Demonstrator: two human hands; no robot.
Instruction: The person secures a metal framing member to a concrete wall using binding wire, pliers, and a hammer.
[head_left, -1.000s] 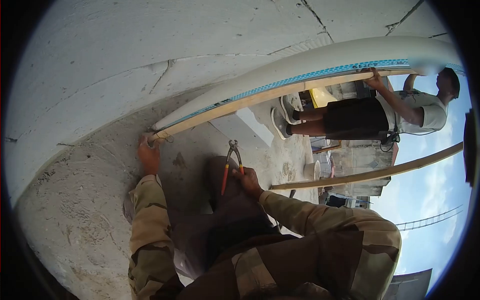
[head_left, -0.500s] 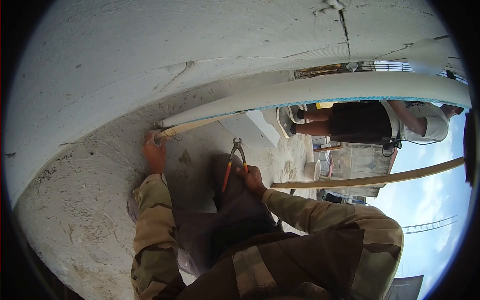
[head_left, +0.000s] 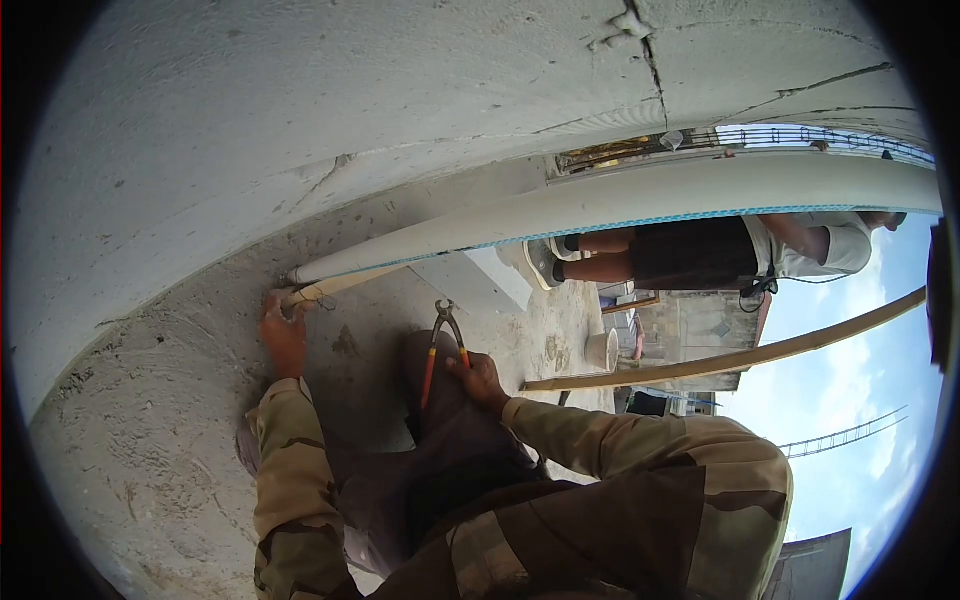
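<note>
At nine o'clock my left hand (head_left: 284, 335) is curling nearly closed round the wooden batten (head_left: 350, 282), while towards six my right hand (head_left: 482, 382) is gripping stiff-looking, probably light pincers (head_left: 431, 368) by one handle, their surest hold.

From here I see pincers (head_left: 432, 366), red-and-yellow handles spread; a pale wooden strip (head_left: 347, 282) slants beside the white pipe (head_left: 440, 232), low ends near the floor's (head_left: 170, 430) wall edge.

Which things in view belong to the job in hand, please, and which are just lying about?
Apparently in the job:
- held pincers
- wooden strip, end held
- white pipe alongside

Seemingly aside:
- pale bucket
- slanting timber
</note>
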